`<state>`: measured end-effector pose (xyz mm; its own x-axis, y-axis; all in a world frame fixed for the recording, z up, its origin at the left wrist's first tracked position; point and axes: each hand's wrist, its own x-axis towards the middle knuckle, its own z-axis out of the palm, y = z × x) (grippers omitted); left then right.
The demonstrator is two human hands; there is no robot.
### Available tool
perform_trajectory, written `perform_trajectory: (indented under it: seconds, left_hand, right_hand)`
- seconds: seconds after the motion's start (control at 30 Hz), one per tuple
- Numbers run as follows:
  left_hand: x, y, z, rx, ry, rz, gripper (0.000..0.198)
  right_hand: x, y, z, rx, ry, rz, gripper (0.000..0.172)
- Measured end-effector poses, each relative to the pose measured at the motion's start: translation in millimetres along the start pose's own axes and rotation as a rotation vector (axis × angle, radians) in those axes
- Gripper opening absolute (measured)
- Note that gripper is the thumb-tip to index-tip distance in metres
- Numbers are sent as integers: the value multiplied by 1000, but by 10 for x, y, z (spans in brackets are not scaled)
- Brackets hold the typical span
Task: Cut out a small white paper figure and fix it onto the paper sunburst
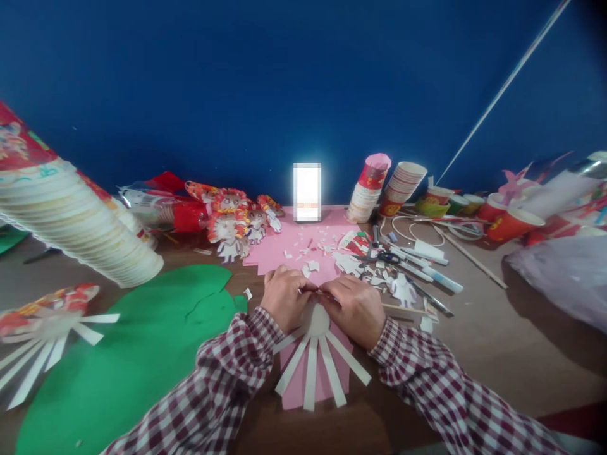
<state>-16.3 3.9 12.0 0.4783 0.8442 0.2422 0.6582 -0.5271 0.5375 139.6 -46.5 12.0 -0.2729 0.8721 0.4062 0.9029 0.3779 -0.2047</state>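
Observation:
My left hand (284, 298) and my right hand (355, 309) are closed side by side over the far edge of a cut-open paper cup (315, 341). The cup lies flattened, its round white base between my wrists and its white strips fanned toward me. It rests on a pink paper sheet (294, 249). Both hands pinch the cup's strips at the top, where my fingertips meet. Plaid sleeves cover both forearms.
A green paper sheet (142, 354) lies at left, below a tilted stack of paper cups (80, 215). Another fanned cup (45, 328) sits far left. Scissors (386, 257), pens (427, 268), paper scraps, cup stacks (379, 189) and a lit phone (306, 192) crowd the back and right.

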Motion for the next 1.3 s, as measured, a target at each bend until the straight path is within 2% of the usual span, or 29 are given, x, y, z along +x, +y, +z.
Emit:
perform_trajectory:
  seconds: [0.4, 0.6, 0.83, 0.97, 1.3]
  left_hand:
    - [5, 11, -13, 8, 6, -25, 5]
    - [-6, 0, -21, 22, -4, -18, 8]
    - [10, -12, 4, 55, -16, 23, 9]
    - [6, -36, 23, 77, -27, 55, 21]
    - [-3, -54, 36, 173, 8, 162, 20]
  right_hand:
    - [16, -7, -6, 51, 34, -8, 14]
    - [-4, 22, 29, 99, 6, -47, 13]
    - [3, 38, 22, 146, 5, -19, 10]
    - [16, 54, 5, 161, 8, -20, 11]
    - [5, 50, 22, 153, 28, -20, 8]
